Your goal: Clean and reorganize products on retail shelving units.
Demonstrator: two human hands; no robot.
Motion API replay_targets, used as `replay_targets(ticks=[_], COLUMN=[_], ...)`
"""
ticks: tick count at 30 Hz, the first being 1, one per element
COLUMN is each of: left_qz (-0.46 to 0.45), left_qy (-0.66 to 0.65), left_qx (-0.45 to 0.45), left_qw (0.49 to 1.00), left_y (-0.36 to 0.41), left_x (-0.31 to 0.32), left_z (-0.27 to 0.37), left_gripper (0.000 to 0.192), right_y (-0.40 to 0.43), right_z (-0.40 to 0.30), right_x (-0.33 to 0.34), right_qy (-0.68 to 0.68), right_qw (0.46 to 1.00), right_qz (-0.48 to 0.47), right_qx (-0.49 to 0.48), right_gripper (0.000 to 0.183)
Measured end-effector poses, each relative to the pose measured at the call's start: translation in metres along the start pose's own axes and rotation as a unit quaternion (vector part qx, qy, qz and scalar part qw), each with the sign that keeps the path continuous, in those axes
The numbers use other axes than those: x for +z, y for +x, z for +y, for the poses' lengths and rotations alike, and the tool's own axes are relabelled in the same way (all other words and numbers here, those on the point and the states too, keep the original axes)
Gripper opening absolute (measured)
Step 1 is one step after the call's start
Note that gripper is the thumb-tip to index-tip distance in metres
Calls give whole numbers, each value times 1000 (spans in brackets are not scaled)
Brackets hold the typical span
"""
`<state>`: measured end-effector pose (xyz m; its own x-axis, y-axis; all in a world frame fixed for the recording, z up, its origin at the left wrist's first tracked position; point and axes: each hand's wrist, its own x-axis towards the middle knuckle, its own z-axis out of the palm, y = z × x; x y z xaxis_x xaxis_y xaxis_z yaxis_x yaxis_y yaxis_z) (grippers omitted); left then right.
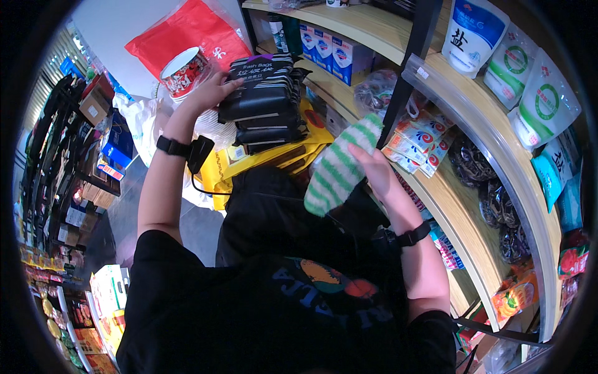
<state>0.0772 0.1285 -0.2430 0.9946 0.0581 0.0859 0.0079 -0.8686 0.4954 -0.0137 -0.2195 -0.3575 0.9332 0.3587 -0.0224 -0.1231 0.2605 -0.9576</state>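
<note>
My left hand rests at the left edge of a stack of black packs of trash bags, its fingertips on the top pack. Right beside that hand is a stack of red-and-white patterned paper bowls, partly in clear plastic. A green-and-white striped fluffy cloth is in my right hand, the thumb lying over it. Beneath the black packs lie yellow plastic packages. A red bag is behind the bowls.
Wooden shelves curve along the right, with salt pouches, small printed packets and boxed soap. A dark shelf upright stands near my right hand. White plastic bags lie at the left, beyond them stocked racks.
</note>
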Motion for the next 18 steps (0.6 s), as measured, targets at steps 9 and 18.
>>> replay_targets(ticks=[9,18], left_qz=[-179,-169], left_qy=[-450,-568], left_qx=[-210,-96], left_qw=[849,800], left_y=[36,1], left_x=[22,20], left_z=[-47,-13], left_gripper=[58,43], right_y=[11,10], right_z=[7,10], right_x=[-18,-23], right_qy=[128,109], right_qw=[975,971], right_qz=[161,183], right_qx=[-83,-109], right_gripper=[34,37])
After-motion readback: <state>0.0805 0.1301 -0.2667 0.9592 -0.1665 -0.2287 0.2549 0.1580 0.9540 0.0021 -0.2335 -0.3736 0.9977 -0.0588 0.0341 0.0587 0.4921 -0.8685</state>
